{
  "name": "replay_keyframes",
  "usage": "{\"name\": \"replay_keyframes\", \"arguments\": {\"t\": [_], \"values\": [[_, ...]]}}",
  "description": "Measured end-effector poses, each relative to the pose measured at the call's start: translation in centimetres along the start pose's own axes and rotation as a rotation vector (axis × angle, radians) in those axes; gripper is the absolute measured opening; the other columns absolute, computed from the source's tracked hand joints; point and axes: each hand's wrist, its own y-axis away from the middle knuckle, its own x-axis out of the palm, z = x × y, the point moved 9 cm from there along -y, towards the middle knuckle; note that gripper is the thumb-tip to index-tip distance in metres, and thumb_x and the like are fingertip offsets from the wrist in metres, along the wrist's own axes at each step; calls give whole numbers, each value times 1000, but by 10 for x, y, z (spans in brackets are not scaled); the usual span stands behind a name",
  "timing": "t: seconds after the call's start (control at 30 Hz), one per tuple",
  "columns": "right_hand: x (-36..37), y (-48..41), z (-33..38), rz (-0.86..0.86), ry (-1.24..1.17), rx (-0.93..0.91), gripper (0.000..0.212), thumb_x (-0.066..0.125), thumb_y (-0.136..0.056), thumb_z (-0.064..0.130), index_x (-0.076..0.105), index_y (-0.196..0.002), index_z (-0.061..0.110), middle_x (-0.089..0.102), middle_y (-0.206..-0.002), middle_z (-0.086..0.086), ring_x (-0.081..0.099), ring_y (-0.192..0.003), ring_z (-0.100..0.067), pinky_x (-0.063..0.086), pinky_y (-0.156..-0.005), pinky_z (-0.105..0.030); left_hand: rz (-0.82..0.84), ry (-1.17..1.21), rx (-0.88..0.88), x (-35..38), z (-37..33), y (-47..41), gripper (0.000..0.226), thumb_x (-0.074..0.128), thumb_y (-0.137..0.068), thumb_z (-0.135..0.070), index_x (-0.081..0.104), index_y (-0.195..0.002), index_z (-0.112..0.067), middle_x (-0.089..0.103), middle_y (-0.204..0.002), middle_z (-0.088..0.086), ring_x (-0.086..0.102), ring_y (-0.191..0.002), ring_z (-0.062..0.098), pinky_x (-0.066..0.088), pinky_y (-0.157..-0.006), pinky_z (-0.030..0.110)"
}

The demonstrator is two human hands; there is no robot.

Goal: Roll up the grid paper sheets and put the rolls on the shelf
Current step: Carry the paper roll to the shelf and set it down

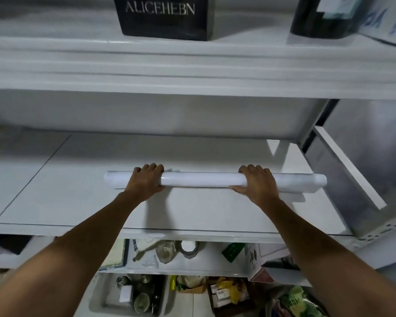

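Note:
A long white paper roll lies crosswise over the white middle shelf. My left hand wraps around it near its left end, fingers curled over the top. My right hand grips it toward the right end in the same way. Both ends of the roll stick out past my hands. I cannot tell whether the roll rests on the shelf board or hovers just above it.
The shelf above carries a black box with white lettering and a dark bottle. A white board leans at the right side. Lower shelves hold a tape roll, a glass jar and cluttered boxes.

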Motion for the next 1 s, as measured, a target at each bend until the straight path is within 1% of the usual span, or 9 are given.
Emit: {"name": "replay_keyframes", "arguments": {"t": [0.2, 0.33, 0.47, 0.6, 0.73, 0.8, 0.87, 0.93, 1.0], "values": [[34, -28, -3, 57, -57, -14, 56, 70, -68, 59, 63, -97, 11, 64, -86, -10, 59, -78, -31, 43, -69, -36, 100, 31, 38, 21, 12, -29, 67, 68, -74, -45, 41, -130, -18, 47, -121, 7, 41, -114, 26, 29, -96, 36], [49, -35, -6, 74, -95, -1, 61, 69, -70, 59, 62, -104, 9, 63, -93, -12, 58, -82, -31, 45, -74, -39, 131, 85, 50, 25, 18, -43, 74, 68, -74, -47, 35, -134, -20, 46, -128, 5, 37, -120, 26, 22, -100, 35], [58, -43, -6, 63, -66, -16, 64, 74, -65, 56, 62, -109, 11, 64, -93, -12, 59, -78, -34, 46, -78, -43, 111, 62, 77, 27, 18, -55, 69, 68, -75, -43, 39, -133, -19, 48, -125, 7, 39, -117, 28, 23, -100, 37], [58, -51, -3, 39, -42, -83, 64, 77, -61, 49, 61, -112, 12, 66, -96, -11, 61, -82, -34, 45, -87, -46, 30, 2, 89, 23, 15, -62, 68, 74, -69, -42, 48, -126, -16, 54, -116, 10, 48, -107, 32, 31, -91, 40], [56, -58, -5, 21, -33, -79, 67, 82, -54, 40, 61, -110, 10, 64, -91, -11, 60, -76, -33, 47, -81, -45, -10, -22, 82, 18, 13, -67, 77, 79, -57, -46, 54, -121, -14, 57, -114, 12, 51, -106, 34, 32, -90, 43], [55, -59, -8, 14, -59, -73, 71, 84, -54, 42, 60, -112, 9, 64, -92, -12, 60, -78, -33, 46, -82, -46, 23, 1, 96, 20, 12, -69, 87, 73, -56, -59, 47, -127, -17, 51, -123, 9, 44, -114, 32, 26, -97, 43], [53, -58, -9, 1, -85, -94, 76, 84, -55, 47, 59, -115, 9, 63, -96, -11, 60, -82, -33, 45, -85, -46, 50, 11, 127, 22, 11, -66, 99, 51, -54, -78, 40, -132, -18, 46, -130, 7, 37, -121, 29, 20, -103, 43], [48, -56, -9, -15, -95, -128, 81, 80, -56, 56, 56, -119, 11, 63, -102, -10, 59, -89, -32, 43, -89, -46, 51, 30, 140, 20, 11, -59, 101, 26, -60, -82, 31, -138, -19, 40, -137, 5, 30, -127, 26, 15, -106, 41], [43, -52, -7, -19, -95, -157, 85, 74, -56, 64, 55, -122, 14, 62, -108, -9, 58, -94, -31, 40, -93, -47, 35, 47, 155, 17, 13, -52, 96, 12, -68, -79, 27, -141, -20, 39, -138, 6, 29, -128, 25, 15, -105, 39]]}}
